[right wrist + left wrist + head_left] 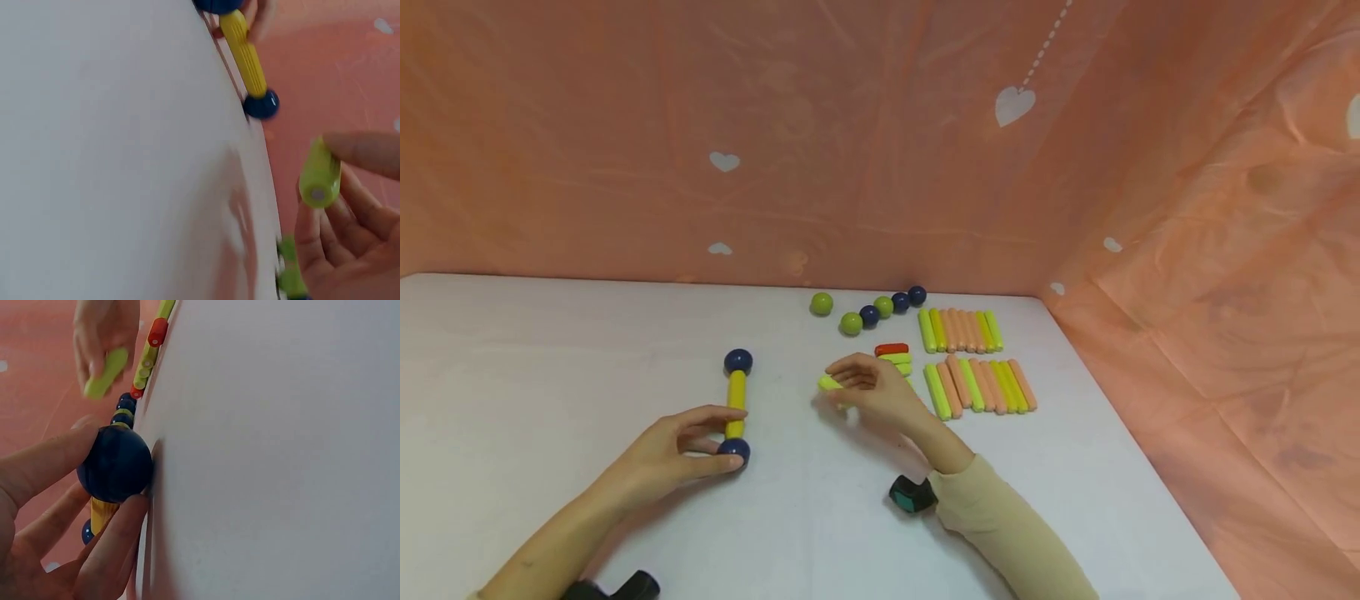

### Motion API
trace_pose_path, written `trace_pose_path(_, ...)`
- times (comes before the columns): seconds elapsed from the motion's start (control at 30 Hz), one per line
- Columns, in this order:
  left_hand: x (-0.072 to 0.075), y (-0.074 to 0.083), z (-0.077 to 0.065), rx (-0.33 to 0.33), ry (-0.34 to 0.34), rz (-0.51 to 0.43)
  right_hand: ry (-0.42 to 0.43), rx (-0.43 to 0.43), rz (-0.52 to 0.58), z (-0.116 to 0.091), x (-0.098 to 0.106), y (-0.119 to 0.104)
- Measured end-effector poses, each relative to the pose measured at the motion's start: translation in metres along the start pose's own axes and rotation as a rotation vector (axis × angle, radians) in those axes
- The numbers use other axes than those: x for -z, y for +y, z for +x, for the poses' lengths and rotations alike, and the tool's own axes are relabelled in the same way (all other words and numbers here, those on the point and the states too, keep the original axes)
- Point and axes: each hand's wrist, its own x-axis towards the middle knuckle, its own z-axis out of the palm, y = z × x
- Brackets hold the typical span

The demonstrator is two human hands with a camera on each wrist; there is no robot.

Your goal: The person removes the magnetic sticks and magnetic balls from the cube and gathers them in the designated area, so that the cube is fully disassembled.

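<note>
A yellow magnetic-looking rod [737, 393] lies on the white table with a dark blue ball [738, 361] at its far end and another blue ball [734, 452] at its near end. My left hand [662, 454] grips this piece at the near ball, thumb on one side and fingers along the rod. In the left wrist view the near ball [116, 464] sits between thumb and fingers. Raised above the table to the right, my right hand [883, 396] pinches a short yellow-green rod [320, 175] between thumb and fingers, its round end showing a grey spot.
Green balls [822, 303] and blue balls [870, 316] sit toward the back edge. Beyond the right hand lie a short red rod [892, 349] and short green ones. Two rows of longer rods [961, 331] [981, 387] are at the right. Peach cloth [850, 150] hangs behind.
</note>
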Motion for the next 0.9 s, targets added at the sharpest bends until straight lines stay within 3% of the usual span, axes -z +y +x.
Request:
trace_pose_path(0.2,-0.003,0.002,-0.001,-0.008,0.027,0.057,-0.016,-0.014,-0.028,-0.030,0.037,0.013)
trace_pose_path(0.37,-0.003,0.003,-0.002,-0.008,0.034,0.060,-0.016,-0.007,-0.144,-0.042,0.055,0.021)
trace_pose_path(0.57,-0.002,0.003,-0.002,0.010,0.028,0.048,-0.061,0.020,-0.218,-0.048,0.059,0.028)
trace_pose_path(0.9,-0.003,0.004,-0.003,-0.010,0.027,0.035,-0.021,0.100,-0.351,-0.044,0.056,0.030)
